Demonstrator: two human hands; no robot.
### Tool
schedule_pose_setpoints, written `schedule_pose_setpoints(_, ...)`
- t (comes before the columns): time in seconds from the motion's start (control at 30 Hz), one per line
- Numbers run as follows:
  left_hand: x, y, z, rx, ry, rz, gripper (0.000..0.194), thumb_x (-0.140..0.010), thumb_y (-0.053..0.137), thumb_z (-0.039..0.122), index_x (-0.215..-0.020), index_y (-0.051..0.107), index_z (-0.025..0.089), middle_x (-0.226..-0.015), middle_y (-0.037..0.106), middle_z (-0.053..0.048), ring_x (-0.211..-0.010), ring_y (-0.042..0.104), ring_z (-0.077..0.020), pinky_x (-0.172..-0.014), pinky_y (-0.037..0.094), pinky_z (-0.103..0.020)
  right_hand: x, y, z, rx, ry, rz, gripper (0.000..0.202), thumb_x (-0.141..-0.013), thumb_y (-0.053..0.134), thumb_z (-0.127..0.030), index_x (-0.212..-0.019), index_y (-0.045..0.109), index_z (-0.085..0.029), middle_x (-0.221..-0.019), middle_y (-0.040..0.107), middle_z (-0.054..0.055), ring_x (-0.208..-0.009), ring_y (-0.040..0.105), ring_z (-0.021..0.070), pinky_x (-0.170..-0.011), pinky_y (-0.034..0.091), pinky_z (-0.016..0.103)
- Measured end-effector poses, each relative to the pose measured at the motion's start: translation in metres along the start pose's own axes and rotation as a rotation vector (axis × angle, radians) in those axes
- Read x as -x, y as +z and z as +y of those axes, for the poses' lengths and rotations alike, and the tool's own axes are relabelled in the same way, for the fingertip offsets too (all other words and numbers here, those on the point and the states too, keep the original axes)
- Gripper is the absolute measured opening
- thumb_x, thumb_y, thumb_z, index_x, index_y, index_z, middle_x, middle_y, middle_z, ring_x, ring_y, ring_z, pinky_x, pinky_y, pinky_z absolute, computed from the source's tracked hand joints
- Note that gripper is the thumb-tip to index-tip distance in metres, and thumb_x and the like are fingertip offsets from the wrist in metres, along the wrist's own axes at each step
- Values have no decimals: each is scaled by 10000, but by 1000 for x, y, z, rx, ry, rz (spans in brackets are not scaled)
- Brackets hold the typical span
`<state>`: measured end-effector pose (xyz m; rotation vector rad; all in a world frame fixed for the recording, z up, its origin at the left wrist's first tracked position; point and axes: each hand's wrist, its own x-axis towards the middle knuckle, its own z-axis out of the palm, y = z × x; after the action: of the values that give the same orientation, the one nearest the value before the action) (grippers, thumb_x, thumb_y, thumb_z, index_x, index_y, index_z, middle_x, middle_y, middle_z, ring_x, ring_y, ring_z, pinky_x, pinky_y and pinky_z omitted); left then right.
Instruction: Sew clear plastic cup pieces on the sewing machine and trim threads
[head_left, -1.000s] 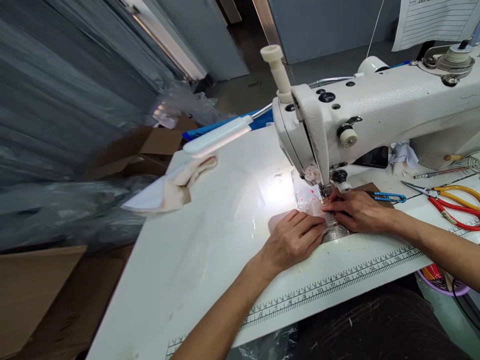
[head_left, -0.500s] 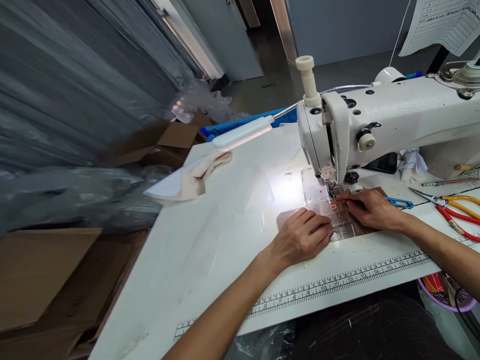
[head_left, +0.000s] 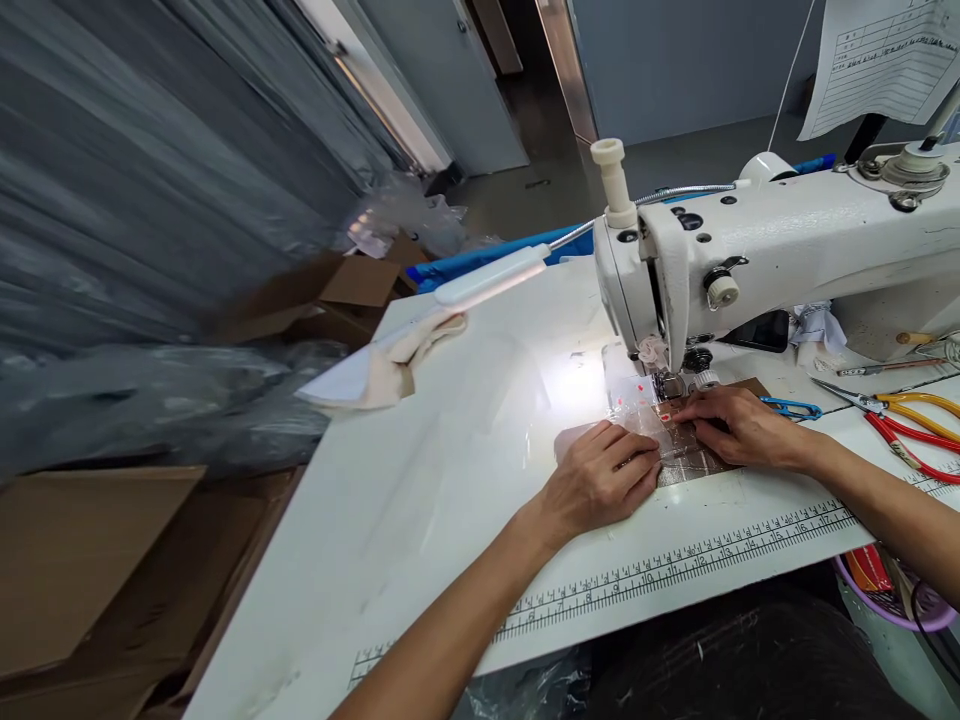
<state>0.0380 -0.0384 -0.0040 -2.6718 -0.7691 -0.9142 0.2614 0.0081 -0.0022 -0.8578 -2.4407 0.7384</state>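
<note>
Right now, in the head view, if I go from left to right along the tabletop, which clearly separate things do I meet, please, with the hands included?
White-and-cream cloth → left hand → right hand → scissors with yellow and red handles.

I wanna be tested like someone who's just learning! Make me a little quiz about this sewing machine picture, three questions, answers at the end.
1. Pick one: The left hand and the right hand are both by the sewing machine. Which is nearer the tool with red and yellow handles?
A) left
B) right
C) both equally near

2. True or false: The lamp is off, and the table under it is dark.

3. Fill in the blank: Along its near edge, the table has a numbered ____.

Key:
1. B
2. False; the lamp is lit and there is a bright patch on the table.
3. ruler
</note>
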Motion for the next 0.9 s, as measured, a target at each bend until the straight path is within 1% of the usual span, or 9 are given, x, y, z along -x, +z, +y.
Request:
schedule_pose_setpoints(0.13,0,0,0,2,-8,-3,85,-823,588,105,-813,636,175,-804,728,-15,-646,607,-132,-562,497,-285,2,-1,-3,16,-98,-57,360,-851,487,-99,-1125,702,-189,-1071,636,98,-973,604,189,-896,505,363)
schedule_pose_setpoints(0.27,0,0,0,8,-16,-3,71,-815,594,118,-809,636,176,-801,729,-14,-632,606,-136,-557,491,-289,2,-1,-7,167,-215,-124,333,-880,501,-151,-1135,705,-220,-1038,608,110,-976,564,217,-846,510,382)
schedule_pose_setpoints(0.33,-1,-2,1,45,-30,-10,35,-816,611,195,-822,632,168,-808,727,-26,-644,610,-150,-561,488,-307,2,0,-7,221,-243,-132,328,-890,499,-170,-1143,702,-218,-1014,601,120,-959,555,230,-819,510,391)
schedule_pose_setpoints(0.43,-3,-7,-1,83,-86,4,182,-834,598,345,-856,626,166,-832,719,-48,-670,618,-169,-583,479,-344,3,2,-6,237,-247,-115,315,-904,493,-194,-1135,703,-233,-1022,599,121,-950,550,233,-823,508,401)
schedule_pose_setpoints(0.5,-4,-9,-3,45,-149,50,146,-853,592,315,-851,617,171,-817,708,-49,-667,620,-161,-576,463,-337,3,2,-6,249,-239,-112,307,-911,486,-206,-1122,706,-247,-1027,598,112,-958,545,230,-842,505,403)
schedule_pose_setpoints(0.57,-5,-10,-7,-6,-193,80,52,-863,590,212,-841,608,168,-795,697,-46,-654,613,-149,-559,455,-317,3,2,-7,264,-233,-123,307,-912,486,-209,-1122,703,-257,-1028,595,105,-965,543,225,-852,504,397)
schedule_pose_setpoints(0.67,-4,-6,-10,-40,-174,32,44,-880,567,157,-889,610,153,-851,699,-66,-678,606,-154,-570,479,-316,3,1,-9,264,-228,-139,317,-909,481,-195,-1136,694,-259,-1033,595,110,-967,547,228,-850,507,407)
schedule_pose_setpoints(0.77,-1,-1,-11,-68,-131,-49,125,-908,547,217,-987,605,140,-962,701,-108,-730,609,-184,-591,501,-347,3,1,-9,260,-240,-133,327,-907,473,-179,-1143,687,-250,-1029,595,119,-956,550,234,-839,510,423)
schedule_pose_setpoints(0.9,4,2,-12,-109,-108,-100,202,-925,523,254,-1077,574,130,-1050,691,-152,-758,598,-214,-600,514,-383,3,3,-8,272,-257,-113,324,-901,475,-175,-1135,694,-223,-1022,595,124,-947,548,234,-826,508,415)
